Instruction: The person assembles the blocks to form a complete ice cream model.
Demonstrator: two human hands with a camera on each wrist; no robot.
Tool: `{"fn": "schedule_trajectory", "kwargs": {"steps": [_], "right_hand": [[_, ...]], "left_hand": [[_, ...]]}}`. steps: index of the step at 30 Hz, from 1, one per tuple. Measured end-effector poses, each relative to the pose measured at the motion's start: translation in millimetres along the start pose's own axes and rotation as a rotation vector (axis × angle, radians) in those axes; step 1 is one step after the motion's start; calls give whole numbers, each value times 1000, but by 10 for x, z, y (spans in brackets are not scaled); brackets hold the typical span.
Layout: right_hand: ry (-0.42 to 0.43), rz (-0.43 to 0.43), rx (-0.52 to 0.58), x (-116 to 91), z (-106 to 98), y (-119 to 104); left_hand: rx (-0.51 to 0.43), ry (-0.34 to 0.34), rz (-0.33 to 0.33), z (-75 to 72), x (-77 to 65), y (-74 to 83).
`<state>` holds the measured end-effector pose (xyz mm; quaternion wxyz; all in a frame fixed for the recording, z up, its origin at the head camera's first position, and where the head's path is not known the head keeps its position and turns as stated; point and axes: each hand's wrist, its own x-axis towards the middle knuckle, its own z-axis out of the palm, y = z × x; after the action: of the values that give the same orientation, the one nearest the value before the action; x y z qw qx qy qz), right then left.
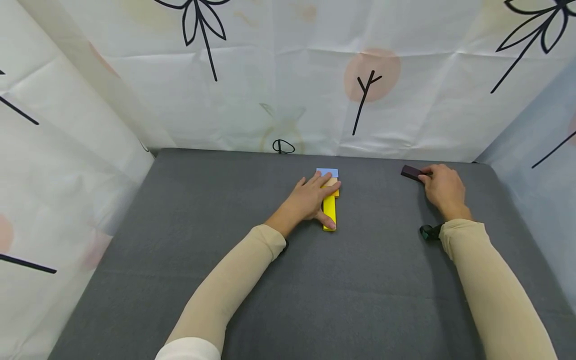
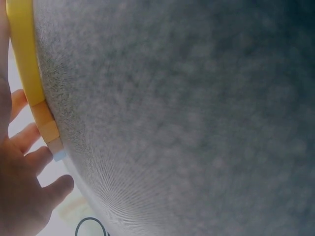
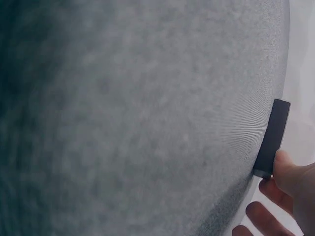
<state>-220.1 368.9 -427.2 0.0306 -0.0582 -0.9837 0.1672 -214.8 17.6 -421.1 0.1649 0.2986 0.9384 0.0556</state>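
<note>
In the head view a row of blocks runs away from the person near the middle of the table: a long yellow block [image 1: 329,207] nearest, then an orange block [image 1: 336,194], a beige block [image 1: 332,182] and a light blue block [image 1: 332,173] at the far end. My left hand [image 1: 307,200] lies over the row from the left, fingers spread and fairly straight, thumb by the yellow block's near end. Off to the right, my right hand [image 1: 445,190] pinches one end of a dark block [image 1: 410,172] between thumb and fingers. The right wrist view shows this dark block [image 3: 273,135] tilted.
Grey cloth [image 1: 180,225] covers the table. A white patterned curtain [image 1: 288,80] hangs along the back edge, with more fabric at the left and right sides. A dark wrist-worn camera [image 1: 429,232] sits at the right cuff.
</note>
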Motion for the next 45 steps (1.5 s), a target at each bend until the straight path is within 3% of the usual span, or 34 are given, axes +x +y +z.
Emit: {"fn": "schedule_trajectory", "kwargs": {"steps": [8, 24, 30, 45], "right_hand": [[31, -1, 73, 44, 4, -40], [15, -1, 71, 108, 74, -266], [35, -48, 84, 105, 108, -369], [-29, -60, 106, 97, 187, -627]], "left_hand": [[-21, 10, 2, -4, 2, -6], [-62, -11, -10, -6, 30, -29], [-53, -18, -11, 2, 43, -24], [-50, -24, -10, 26, 54, -12]]}}
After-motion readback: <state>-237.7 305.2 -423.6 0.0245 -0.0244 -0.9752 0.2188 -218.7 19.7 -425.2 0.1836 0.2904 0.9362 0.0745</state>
